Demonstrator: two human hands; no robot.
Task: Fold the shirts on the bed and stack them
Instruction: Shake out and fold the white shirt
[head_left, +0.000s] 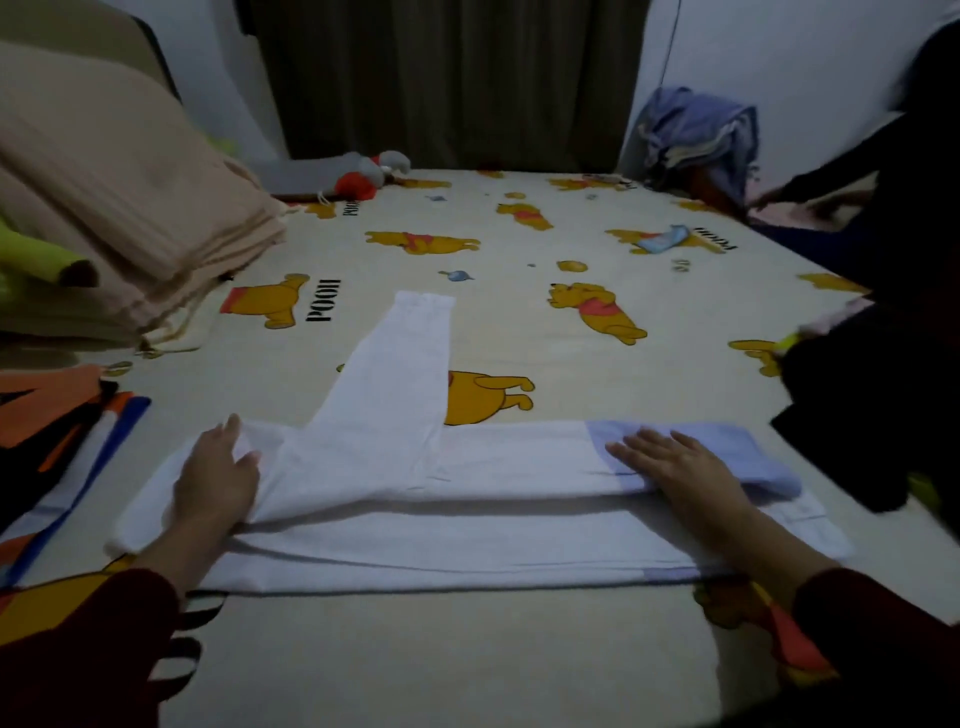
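Lying across the lower middle of the frame, a white long-sleeved shirt is folded lengthwise on the bed, one sleeve running up toward the centre and a pale blue band at its right end. The left hand rests flat on the shirt's left part, fingers straight and close together, thumb apart. The right hand lies flat on the blue band at lower right, fingers straight and slightly spread, pressing the cloth down. Both wrists show dark red sleeves. The sheet bears yellow cartoon bears. At upper left sits a pile of folded beige cloth; at left edge, orange and blue striped fabric; at right edge, dark clothing; at upper right, a heap of blue cloth; by the dark curtain, a grey and red soft toy
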